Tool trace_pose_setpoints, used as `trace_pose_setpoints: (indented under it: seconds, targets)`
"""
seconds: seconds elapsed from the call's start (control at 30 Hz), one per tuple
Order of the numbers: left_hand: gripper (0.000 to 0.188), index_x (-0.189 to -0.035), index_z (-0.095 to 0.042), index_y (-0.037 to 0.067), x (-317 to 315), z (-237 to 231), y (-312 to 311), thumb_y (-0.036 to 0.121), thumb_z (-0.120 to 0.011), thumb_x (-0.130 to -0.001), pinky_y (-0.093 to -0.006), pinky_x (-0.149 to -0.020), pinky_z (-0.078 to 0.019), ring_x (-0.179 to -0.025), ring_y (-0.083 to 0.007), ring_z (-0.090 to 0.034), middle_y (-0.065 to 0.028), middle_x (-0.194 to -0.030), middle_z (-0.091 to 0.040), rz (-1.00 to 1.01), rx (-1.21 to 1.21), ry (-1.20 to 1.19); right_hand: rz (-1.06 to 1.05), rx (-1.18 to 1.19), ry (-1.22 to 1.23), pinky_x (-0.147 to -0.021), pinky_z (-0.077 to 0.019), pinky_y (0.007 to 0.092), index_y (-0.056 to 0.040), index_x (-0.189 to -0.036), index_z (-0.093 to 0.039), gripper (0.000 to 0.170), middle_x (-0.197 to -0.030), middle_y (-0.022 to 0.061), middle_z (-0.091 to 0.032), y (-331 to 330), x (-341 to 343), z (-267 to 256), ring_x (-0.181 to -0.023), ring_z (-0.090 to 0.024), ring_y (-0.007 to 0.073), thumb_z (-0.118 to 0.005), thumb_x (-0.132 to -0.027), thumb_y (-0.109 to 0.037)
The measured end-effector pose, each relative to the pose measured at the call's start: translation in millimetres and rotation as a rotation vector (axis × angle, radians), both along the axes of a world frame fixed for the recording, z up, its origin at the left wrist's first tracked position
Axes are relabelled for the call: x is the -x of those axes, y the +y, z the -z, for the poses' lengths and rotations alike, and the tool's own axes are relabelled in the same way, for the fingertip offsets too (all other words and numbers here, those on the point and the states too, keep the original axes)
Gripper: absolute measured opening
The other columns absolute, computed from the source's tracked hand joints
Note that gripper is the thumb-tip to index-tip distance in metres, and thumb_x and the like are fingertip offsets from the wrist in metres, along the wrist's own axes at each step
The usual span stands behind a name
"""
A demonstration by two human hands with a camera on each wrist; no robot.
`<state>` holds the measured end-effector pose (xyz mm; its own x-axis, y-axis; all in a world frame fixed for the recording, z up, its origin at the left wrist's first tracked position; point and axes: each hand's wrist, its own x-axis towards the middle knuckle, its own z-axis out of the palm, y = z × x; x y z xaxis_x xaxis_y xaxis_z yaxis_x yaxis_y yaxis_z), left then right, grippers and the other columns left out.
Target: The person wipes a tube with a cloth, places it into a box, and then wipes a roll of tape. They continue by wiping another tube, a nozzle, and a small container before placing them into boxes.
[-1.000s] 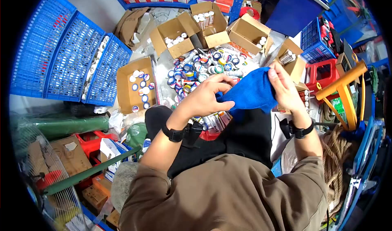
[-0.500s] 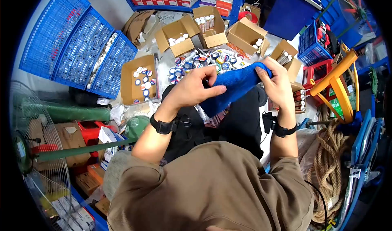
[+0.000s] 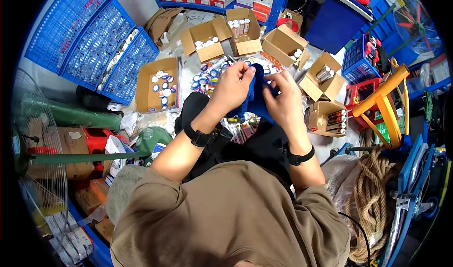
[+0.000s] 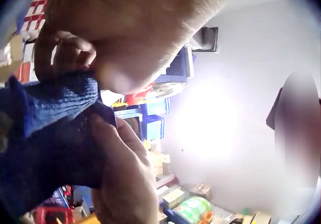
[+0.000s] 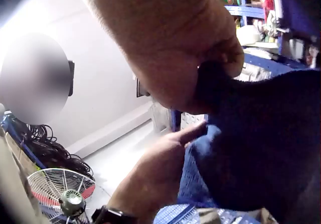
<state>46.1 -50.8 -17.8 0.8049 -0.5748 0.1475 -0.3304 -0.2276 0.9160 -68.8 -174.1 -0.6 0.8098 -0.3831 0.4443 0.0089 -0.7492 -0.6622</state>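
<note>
A blue knitted piece of fabric, ribbed on its lit part in the left wrist view, hangs between both hands above the lap. My left hand pinches its upper edge, thumb near the top. On the other side, my right hand grips the fabric between thumb and curled fingers, as the right wrist view also shows. The two hands stand close together, and the fabric sags in folds below them. Behind it lies a pile of small tape rolls and tubes, partly hidden by the hands.
Open cardboard boxes with white-capped tubes stand beyond the pile. At left is a box of round rolls beside blue crates. To the right are a box of tubes, a yellow frame and coiled rope.
Both hands have come closer together, the right moving left and down. The fabric, stretched out sideways earlier, now hangs bunched between them. The head view has shifted slightly.
</note>
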Motion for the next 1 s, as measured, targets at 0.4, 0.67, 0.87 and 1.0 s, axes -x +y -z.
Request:
trace_pose_setpoints:
  seconds: [0.4,0.67,0.87,1.0]
  targets:
    - [0.042,-0.120,-0.055,-0.002,23.8,-18.1,23.9,0.007,-0.076,-0.084,-0.0278,-0.088,-0.0523,-0.095,-0.0126,-0.065,-0.0069,-0.104,-0.067,0.299,0.565,0.577,-0.436,-0.477,-0.135,-0.076,-0.0519,0.0299,-0.0014,-0.127,-0.056,0.036,-0.097,0.0094,-0.064,12.0,19.7,-3.2,-0.085,-0.063,0.0180,-0.057,-0.091,-0.002]
    - [0.054,-0.133,-0.050,-0.004,-5.2,-40.2,54.3,-0.004,-0.066,-0.081,-0.0324,-0.095,-0.0519,-0.105,-0.0193,-0.066,-0.0156,-0.116,-0.067,0.622,0.568,0.682,-0.509,-0.569,-0.023,-0.092,-0.0460,0.0316,-0.0017,-0.126,-0.052,0.038,-0.112,0.0029,-0.058,-24.2,7.2,18.5,-0.101,-0.057,0.0125,-0.063,-0.095,-0.019]
    - [0.051,-0.135,-0.051,0.003,-10.7,-27.6,39.4,0.039,-0.038,-0.101,-0.0454,-0.104,-0.0439,-0.118,-0.0294,-0.058,-0.0154,-0.128,-0.060,0.361,0.916,0.963,-0.629,-1.243,-0.031,-0.090,-0.0484,0.0278,-0.0049,-0.128,-0.046,0.045,-0.114,0.0086,-0.063,2.0,9.9,10.9,-0.101,-0.061,0.0115,-0.069,-0.091,-0.011]
    - [0.089,-0.141,-0.043,0.004,9.9,12.1,34.2,0.076,-0.028,-0.091,-0.0489,-0.108,-0.0388,-0.125,-0.0317,-0.053,-0.0174,-0.136,-0.054,0.427,0.731,1.366,-0.650,-1.269,-0.123,-0.089,-0.0498,0.0284,-0.0055,-0.138,-0.033,0.062,-0.113,0.0102,-0.064,-1.5,3.6,20.0,-0.100,-0.062,0.0132,-0.069,-0.088,-0.001]
